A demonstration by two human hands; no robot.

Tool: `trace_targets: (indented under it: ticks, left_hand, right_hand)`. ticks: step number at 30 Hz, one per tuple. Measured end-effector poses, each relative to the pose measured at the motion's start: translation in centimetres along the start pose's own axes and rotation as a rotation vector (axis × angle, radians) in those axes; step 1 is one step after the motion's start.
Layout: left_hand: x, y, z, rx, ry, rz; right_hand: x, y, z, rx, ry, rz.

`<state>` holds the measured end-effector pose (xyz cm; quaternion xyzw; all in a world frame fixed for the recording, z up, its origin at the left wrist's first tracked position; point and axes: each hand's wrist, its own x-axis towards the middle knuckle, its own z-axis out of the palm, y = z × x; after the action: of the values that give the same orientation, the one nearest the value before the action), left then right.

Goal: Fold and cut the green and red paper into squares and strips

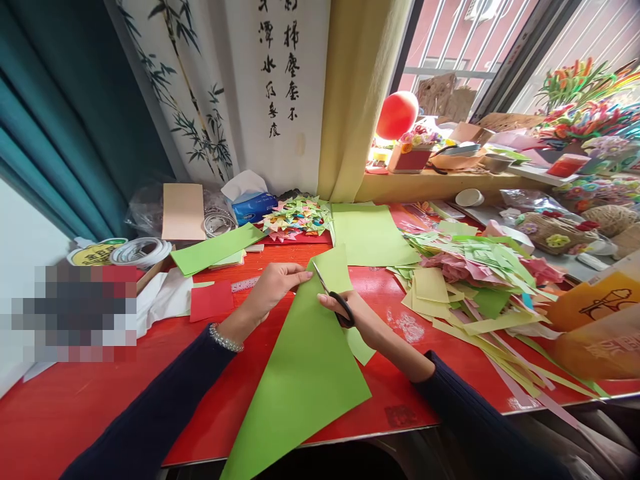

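A large green paper sheet point(305, 367) slants across the red table and hangs over its front edge. Its upper left edge is pinched in my left hand point(273, 290), between thumb and fingers. Black-handled scissors point(341, 308) are gripped in my right hand point(357, 317), their blades pointing up and left at the top of the sheet, close to my left fingertips. Part of the paper, a lighter green, extends behind the blades and under my right hand. Whether the blades are parted is too small to tell.
Paper scraps and strips point(480, 267) are heaped on the right, near orange bags point(600, 327). Behind lie a light green sheet point(370, 230), folded pieces point(297, 217) and a tissue pack point(254, 208). A red card point(211, 302) lies left.
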<state>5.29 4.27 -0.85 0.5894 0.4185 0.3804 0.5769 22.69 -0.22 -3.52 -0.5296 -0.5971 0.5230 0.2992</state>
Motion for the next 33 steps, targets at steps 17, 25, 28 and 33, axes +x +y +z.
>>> trace_targets:
  ticks: [17,25,28,33]
  left_hand:
    - [-0.4,-0.1,0.1,0.013,-0.029,-0.006]
    - [-0.6,-0.4,0.3,0.046,-0.053,-0.004]
    - [-0.6,-0.5,0.4,0.029,-0.062,-0.009]
    - [-0.4,-0.8,0.3,0.035,-0.066,-0.038]
  right_hand:
    - [-0.5,-0.4,0.4,0.061,0.017,-0.021]
    - [-0.6,-1.0,0.5,0.095,0.038,0.011]
    - [-0.5,-0.8,0.5,0.089,0.031,0.003]
    - [-0.3,-0.1,0.6,0.131,0.040,-0.034]
